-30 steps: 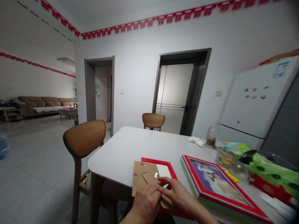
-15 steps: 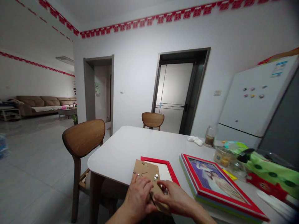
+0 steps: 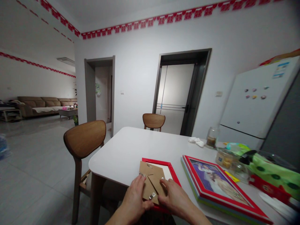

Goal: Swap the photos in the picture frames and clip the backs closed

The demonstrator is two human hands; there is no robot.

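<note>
Watching remotely, I see a small silver metal clip [image 3: 152, 196], hidden half a second ago, now showing between the left hand [image 3: 132, 195] and the right hand [image 3: 177, 195] at the lower middle of the frame; I judge this leaves it within thumb's reach. The left hand grips the left and lower edges of the brown, flat, cardboard-like panel [image 3: 156, 179], the right its right side (contact beneath is hidden from me). Behind it, the red rectangular picture frame [image 3: 174, 173] lies on the glossy white table [image 3: 117, 153]
</note>
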